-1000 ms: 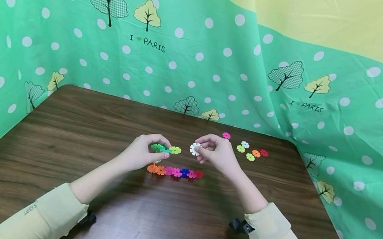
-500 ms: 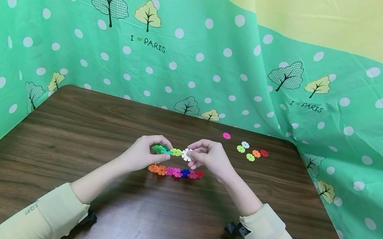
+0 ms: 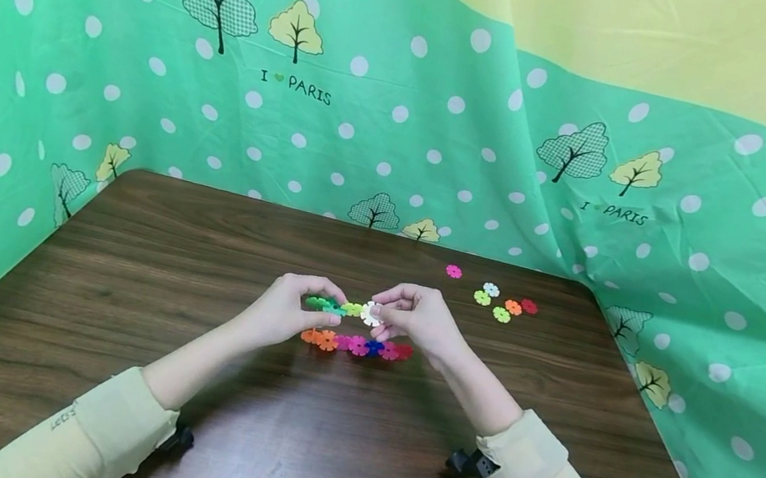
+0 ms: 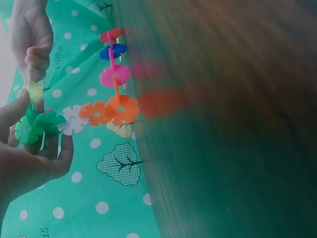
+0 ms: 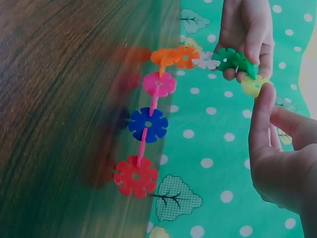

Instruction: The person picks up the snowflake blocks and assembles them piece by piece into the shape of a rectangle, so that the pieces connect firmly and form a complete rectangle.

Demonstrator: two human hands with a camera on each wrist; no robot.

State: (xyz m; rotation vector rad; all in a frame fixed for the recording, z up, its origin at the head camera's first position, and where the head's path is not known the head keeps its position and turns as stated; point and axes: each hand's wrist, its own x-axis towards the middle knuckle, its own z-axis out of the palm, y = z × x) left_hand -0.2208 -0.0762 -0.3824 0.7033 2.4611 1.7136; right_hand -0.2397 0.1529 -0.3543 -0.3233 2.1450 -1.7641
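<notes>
A chain of interlocking plastic snowflake discs stands on edge, bent into a U. My left hand [image 3: 283, 309] pinches its green discs [image 4: 28, 130] between thumb and fingers. Beyond them, at the chain's end, sits a yellow-green disc [image 3: 352, 310]. My right hand [image 3: 422, 322] pinches a white disc [image 3: 370, 314] against that end; whether their slots are joined cannot be seen. From the green part, another white disc [image 4: 73, 120] leads to orange discs [image 5: 186, 57]. The near row continues through pink, a blue disc [image 5: 148, 124] and a red disc [image 5: 136, 176].
Loose discs lie at the back right of the brown wooden table [image 3: 122, 254]: a pink disc [image 3: 454, 271], a pale disc [image 3: 491, 289], yellow-green ones, an orange disc [image 3: 513, 307] and a red disc [image 3: 530, 307]. A green dotted cloth [image 3: 340, 130] hangs behind.
My right hand has moved left and slightly down, bringing the white disc from apart up against the yellow-green end. The held chain has shifted slightly right; my left hand keeps its grip.
</notes>
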